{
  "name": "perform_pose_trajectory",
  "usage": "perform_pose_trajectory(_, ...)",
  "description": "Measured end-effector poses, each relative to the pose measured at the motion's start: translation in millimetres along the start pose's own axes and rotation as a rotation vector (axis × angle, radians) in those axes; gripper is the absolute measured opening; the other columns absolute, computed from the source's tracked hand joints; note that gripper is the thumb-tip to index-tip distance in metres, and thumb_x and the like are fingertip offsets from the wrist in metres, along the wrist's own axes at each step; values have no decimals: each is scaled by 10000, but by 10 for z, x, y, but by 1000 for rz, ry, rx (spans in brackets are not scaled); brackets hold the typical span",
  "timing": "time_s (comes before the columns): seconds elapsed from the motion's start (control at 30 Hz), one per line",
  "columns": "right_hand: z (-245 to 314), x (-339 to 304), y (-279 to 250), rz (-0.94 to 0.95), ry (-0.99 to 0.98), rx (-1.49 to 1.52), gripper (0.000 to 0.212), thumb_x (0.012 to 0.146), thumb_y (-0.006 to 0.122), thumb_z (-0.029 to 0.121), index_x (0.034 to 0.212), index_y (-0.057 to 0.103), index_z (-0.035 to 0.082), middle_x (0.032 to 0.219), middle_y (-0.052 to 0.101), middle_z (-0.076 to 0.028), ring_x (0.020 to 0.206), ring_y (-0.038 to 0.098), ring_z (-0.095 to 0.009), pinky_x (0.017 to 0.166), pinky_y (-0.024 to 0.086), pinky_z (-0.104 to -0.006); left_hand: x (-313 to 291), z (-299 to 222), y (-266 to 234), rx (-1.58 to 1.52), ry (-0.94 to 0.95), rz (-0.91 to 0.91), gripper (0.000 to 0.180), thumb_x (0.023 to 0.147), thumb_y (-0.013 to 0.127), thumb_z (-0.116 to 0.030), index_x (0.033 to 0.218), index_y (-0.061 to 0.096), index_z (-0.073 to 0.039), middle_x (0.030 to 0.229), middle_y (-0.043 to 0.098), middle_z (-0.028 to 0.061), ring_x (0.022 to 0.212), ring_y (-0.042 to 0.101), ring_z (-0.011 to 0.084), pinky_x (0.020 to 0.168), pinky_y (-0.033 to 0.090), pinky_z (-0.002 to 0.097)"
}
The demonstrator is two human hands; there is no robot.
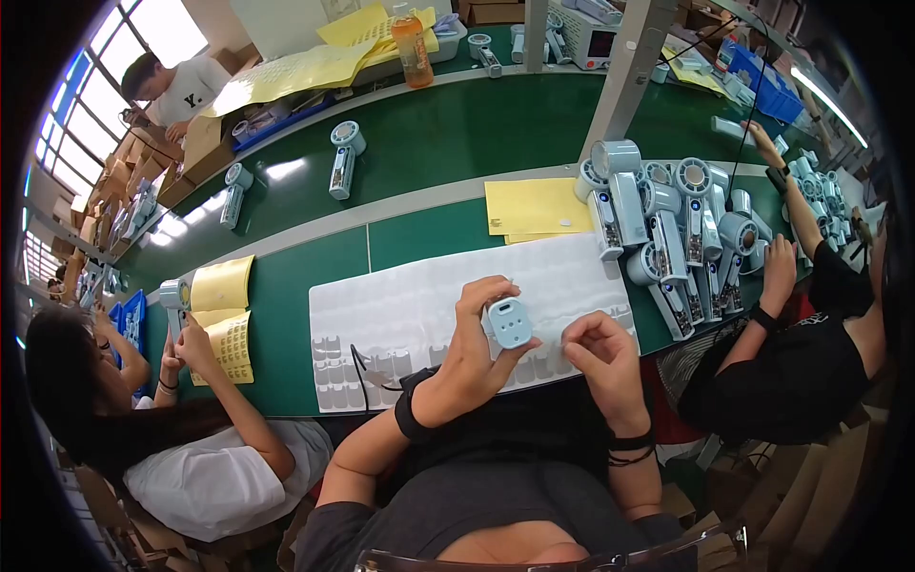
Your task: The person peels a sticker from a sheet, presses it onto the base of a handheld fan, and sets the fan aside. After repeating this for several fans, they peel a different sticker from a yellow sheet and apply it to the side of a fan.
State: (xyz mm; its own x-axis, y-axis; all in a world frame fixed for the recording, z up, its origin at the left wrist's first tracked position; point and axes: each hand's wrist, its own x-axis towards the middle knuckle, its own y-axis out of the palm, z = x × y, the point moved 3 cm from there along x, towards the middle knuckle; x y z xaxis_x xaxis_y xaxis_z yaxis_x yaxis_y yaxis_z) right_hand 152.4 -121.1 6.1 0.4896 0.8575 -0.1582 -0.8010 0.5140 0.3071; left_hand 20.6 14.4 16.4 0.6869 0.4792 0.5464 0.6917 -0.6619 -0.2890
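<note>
We pinch a small pale-blue plastic fan housing (pixel 510 322) in our left hand (pixel 474 345), above the near edge of the green workbench (pixel 419 133). Our right hand (pixel 599 351) sits just beside it, fingers curled together; whether they grip anything we cannot tell. A white sheet of die-cut labels (pixel 429 300) lies beneath. Assembled pale-blue handheld fans (pixel 667 229) crowd the right edge.

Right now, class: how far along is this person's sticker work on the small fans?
Done: much of the white sticker sheet looks bare, with grey stickers only along its near edge. In hand: the left hand holds a pale blue fan part; the right hand pinches beside it. Left: those stickers, and the pile of fans.
</note>
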Motion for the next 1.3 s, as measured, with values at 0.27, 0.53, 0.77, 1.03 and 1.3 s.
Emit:
perform_pose_trajectory(0.27,632,-101,277,87,-104,-58,503,801,713,-80,1196,420,26,864,614,-46,814,571,-77,786,448,-217,28,-146,131,-14,139,90,738,688,767,121,1288,374,-55,1246,550,199,1185,566,347,1116,348,531)
perform_pose_trajectory(0.53,596,-86,237,-9,-170,-135,499,800,717,-83,1142,377,42,814,615,-47,792,568,-79,778,441,-223,11,-176,196,43,175,66,704,699,751,130,1278,398,-58,1240,569,202,1137,598,341,1078,403,522)
perform_pose_trajectory(0.77,597,-89,249,-25,-177,-144,484,801,721,-77,1118,378,49,824,622,-52,790,570,-83,783,439,-227,14,-176,190,42,168,68,688,704,755,121,1271,409,-61,1228,575,201,1142,597,338,1074,407,506)
perform_pose_trajectory(1.03,590,-81,225,-5,-132,-95,471,804,723,-71,1093,373,57,830,622,-55,807,575,-83,787,447,-223,14,-181,187,53,171,74,682,707,759,116,1266,409,-55,1223,575,203,1141,598,338,1069,409,489)
perform_pose_trajectory(1.3,585,-106,265,-23,-178,-127,470,804,714,-83,1089,370,61,838,619,-58,802,574,-80,783,456,-226,4,-179,181,60,174,75,681,706,761,117,1262,407,-52,1230,570,205,1135,601,337,1062,419,477)
